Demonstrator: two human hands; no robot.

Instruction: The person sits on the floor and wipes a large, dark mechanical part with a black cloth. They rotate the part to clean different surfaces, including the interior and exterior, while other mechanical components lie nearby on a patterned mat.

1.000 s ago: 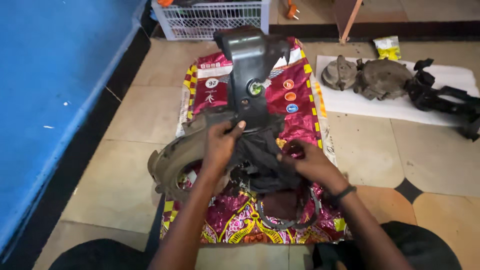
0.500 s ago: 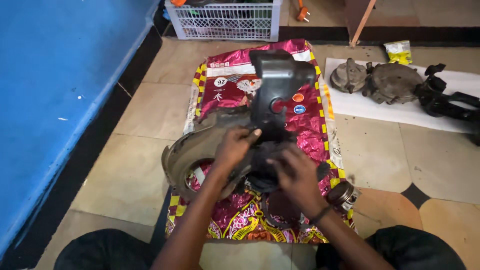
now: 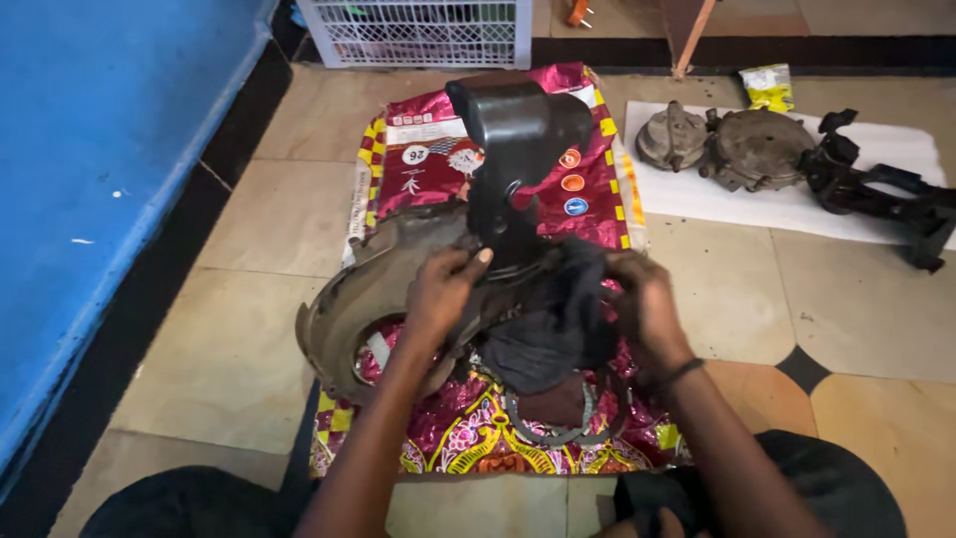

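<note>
Tiled floor: red printed sack (image 3: 428,169) under housing (image 3: 398,289); yellow packet (image 3: 769,87) beyond.

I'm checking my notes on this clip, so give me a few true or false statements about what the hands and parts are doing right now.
1. The left hand rests on the dirty curved housing. True.
2. The right hand grips a dark cloth. True.
3. The housing lies on bare tile. False: it sits on a red patterned sack spread on the floor.
4. The round metal parts lie on a white sheet to the right. True.
5. The white plastic crate stands beside the person's knees. False: it stands at the far end of the sack.
</note>
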